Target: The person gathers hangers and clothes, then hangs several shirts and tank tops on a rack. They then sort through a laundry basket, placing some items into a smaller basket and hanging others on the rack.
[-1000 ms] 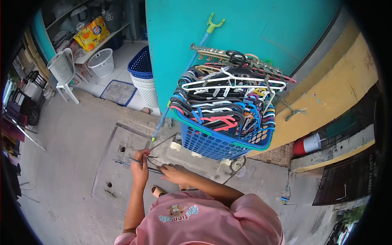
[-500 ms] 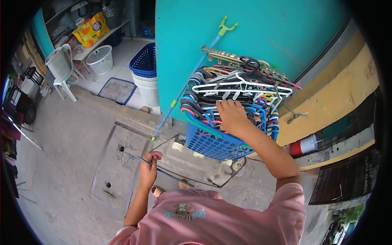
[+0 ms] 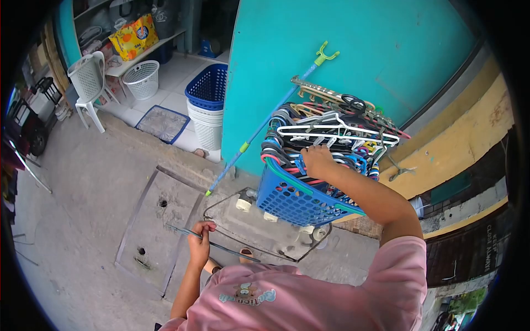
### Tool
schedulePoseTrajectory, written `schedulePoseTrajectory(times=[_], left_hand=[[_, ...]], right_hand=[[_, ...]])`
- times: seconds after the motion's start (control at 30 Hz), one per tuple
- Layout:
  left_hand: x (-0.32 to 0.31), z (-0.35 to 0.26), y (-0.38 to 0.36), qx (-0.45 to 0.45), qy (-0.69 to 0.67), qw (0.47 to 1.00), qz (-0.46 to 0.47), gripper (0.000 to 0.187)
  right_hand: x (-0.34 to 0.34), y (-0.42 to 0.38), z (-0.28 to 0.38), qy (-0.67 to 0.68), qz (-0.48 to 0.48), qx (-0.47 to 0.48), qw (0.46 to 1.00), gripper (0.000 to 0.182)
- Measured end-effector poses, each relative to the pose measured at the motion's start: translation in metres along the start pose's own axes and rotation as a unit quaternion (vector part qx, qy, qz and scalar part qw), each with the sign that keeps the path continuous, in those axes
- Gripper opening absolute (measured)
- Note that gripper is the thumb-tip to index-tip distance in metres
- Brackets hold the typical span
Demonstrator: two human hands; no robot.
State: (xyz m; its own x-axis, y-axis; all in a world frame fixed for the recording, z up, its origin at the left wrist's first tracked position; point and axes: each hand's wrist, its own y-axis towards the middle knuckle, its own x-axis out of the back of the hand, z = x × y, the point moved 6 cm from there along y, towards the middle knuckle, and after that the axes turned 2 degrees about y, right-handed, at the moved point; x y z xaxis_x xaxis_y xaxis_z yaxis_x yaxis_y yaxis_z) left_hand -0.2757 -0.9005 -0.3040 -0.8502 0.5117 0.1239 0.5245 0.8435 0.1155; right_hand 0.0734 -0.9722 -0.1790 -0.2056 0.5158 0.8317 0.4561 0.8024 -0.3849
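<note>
A blue perforated laundry basket stands packed with many-coloured plastic clothes hangers. White hangers lie across the top of the pile. Over the hangers at the basket's near side, my right hand has its fingers curled down; its fingertips are partly hidden among them. Lower and to the left, my left hand is closed round a thin dark rod-like thing, which pokes out on both sides of the fist. Its exact kind does not show from this angle.
A blue pole with a green forked tip leans on the turquoise wall, left of the basket. Stacked baskets, a white basket and a plastic chair stand by the doorway. Concrete slabs cover the ground.
The view has shifted, so the basket sits slightly lower and further right. My right hand stays at the hangers, now nearer the basket's front rim. My left hand still holds the dark rod-like thing.
</note>
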Motion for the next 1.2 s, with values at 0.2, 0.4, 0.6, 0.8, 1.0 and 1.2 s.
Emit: schedulePoseTrajectory(times=[0.2,0.4,0.6,0.8,1.0,1.2], left_hand=[[0.002,-0.005,-0.003,-0.020,0.016,1.000,0.006,0.017],[0.001,0.000,-0.005,0.002,0.011,1.000,0.019,0.017],[0.005,0.000,-0.010,-0.001,0.007,1.000,0.015,0.016],[-0.001,-0.001,-0.009,0.009,0.002,1.000,0.012,0.016],[-0.035,-0.051,0.017,-0.046,0.000,0.995,0.084,0.031],[-0.061,-0.133,0.060,-0.214,0.073,0.962,0.152,0.063]], right_hand=[[0.014,-0.034,0.021,-0.165,-0.263,0.067,0.948,0.037],[0.006,-0.013,0.013,-0.042,-0.177,0.073,0.981,0.024],[0.004,0.002,0.005,0.007,-0.147,0.072,0.986,0.033],[0.044,0.010,0.000,0.021,-0.028,0.045,0.998,0.027],[0.113,0.017,0.009,-0.143,0.079,0.058,0.985,0.039],[0.202,-0.053,-0.016,-0.139,-0.014,0.004,0.990,0.045]])
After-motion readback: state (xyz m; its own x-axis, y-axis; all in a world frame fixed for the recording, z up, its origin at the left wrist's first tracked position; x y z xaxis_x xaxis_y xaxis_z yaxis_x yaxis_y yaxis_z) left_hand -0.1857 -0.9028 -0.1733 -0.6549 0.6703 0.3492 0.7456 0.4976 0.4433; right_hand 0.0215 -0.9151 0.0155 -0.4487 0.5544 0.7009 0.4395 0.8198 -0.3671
